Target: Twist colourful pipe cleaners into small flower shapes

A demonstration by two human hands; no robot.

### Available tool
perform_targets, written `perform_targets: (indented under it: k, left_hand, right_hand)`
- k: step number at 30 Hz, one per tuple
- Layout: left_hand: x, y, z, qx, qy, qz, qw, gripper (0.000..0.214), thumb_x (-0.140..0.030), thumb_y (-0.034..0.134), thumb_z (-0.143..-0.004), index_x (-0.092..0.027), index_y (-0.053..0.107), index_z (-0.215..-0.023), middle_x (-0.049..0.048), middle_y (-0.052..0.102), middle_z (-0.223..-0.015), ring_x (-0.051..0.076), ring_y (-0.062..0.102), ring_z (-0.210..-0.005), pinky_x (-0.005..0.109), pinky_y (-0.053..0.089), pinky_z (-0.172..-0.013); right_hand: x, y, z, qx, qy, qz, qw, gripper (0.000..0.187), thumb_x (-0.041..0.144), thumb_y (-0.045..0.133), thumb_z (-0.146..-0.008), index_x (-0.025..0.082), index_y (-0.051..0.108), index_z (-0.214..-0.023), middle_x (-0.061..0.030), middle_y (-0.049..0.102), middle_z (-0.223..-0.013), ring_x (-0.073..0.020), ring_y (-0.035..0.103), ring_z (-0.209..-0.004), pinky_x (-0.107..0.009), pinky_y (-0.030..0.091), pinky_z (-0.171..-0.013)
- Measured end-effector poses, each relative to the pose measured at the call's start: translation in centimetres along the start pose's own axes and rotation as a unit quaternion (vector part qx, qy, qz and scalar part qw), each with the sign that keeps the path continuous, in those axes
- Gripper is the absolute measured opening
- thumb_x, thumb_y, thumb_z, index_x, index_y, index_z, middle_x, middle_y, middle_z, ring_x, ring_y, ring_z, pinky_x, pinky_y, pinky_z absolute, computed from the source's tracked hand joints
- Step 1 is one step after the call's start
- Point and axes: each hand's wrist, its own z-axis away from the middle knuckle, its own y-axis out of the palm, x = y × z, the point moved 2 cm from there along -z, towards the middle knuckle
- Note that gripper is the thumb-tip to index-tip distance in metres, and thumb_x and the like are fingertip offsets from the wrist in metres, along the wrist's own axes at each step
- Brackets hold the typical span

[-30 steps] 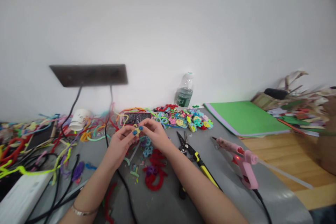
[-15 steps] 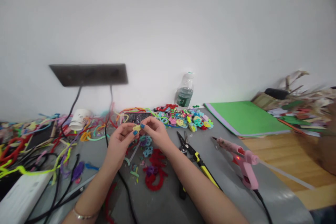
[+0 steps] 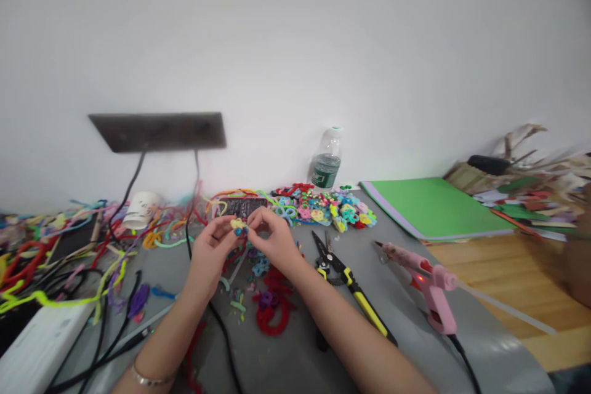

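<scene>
Above the grey table, my left hand (image 3: pixel 210 255) pinches a small pale-yellow pipe-cleaner flower (image 3: pixel 237 223) between thumb and fingers. My right hand (image 3: pixel 276 245) is closed at the flower's right side, its thumb tip meeting the left one just below it. The fingertips partly cover the flower. Under the hands lie blue pipe-cleaner flowers (image 3: pixel 261 267), a purple flower (image 3: pixel 266 300) and a curled red pipe cleaner (image 3: pixel 273 322). Yellow-and-black pliers (image 3: pixel 357 295) rest beyond my right forearm.
A pink glue gun (image 3: pixel 431 286) with a lit red light lies at right, near a green sheet (image 3: pixel 434 206). Finished flowers (image 3: pixel 341 208) pile below a water bottle (image 3: pixel 325 163). Left are tangled pipe cleaners, a tipped paper cup (image 3: pixel 140 212) and a black cable (image 3: pixel 226 338).
My right thumb has moved down from the flower's right edge to beside my left thumb. The left hand keeps its pinch with little movement.
</scene>
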Motion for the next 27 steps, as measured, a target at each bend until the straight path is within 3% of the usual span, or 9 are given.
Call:
perform_targets:
  k: [8,15,23,27]
  left_hand:
    - [0.49,-0.37,-0.31,0.008,0.0,0.003,1.0,0.036,-0.036,0.086,-0.063,-0.019,0.075,-0.092,0.0029,0.076,-0.089,0.012,0.069,-0.075,0.022,0.06,-0.071]
    - [0.53,-0.6,-0.34,0.008,0.003,-0.022,1.0,0.033,-0.035,0.084,-0.066,-0.018,0.075,-0.093,0.0025,0.075,-0.089,0.012,0.068,-0.074,0.022,0.059,-0.071]
    - [0.23,-0.54,-0.33,-0.002,0.012,-0.04,0.999,0.037,-0.041,0.085,-0.063,-0.017,0.076,-0.091,0.0025,0.074,-0.081,0.012,0.067,-0.068,0.022,0.059,-0.068]
    - [0.13,-0.81,-0.4,-0.015,0.011,-0.074,0.997,0.041,-0.045,0.085,-0.062,-0.016,0.078,-0.09,0.0064,0.078,-0.091,0.016,0.07,-0.077,0.026,0.061,-0.074]
  right_hand:
    - [0.69,0.01,0.13,0.027,-0.089,0.096,0.991,0.019,0.009,0.053,-0.08,0.021,0.044,-0.069,-0.0019,0.053,-0.078,-0.0149,0.054,-0.075,-0.026,0.044,-0.065]
    - [0.87,0.1,0.25,0.058,-0.076,0.113,0.989,0.014,0.008,0.052,-0.081,0.021,0.048,-0.076,-0.0016,0.052,-0.079,-0.0146,0.052,-0.073,-0.026,0.045,-0.066]
    - [0.73,0.13,0.25,0.053,-0.071,0.108,0.99,0.014,0.008,0.052,-0.08,0.02,0.048,-0.075,-0.001,0.053,-0.077,-0.0142,0.053,-0.071,-0.025,0.045,-0.065]
    - [0.7,0.09,0.22,0.045,-0.072,0.11,0.99,0.009,0.011,0.054,-0.082,0.02,0.053,-0.08,-0.001,0.055,-0.079,-0.0135,0.055,-0.07,-0.025,0.047,-0.065]
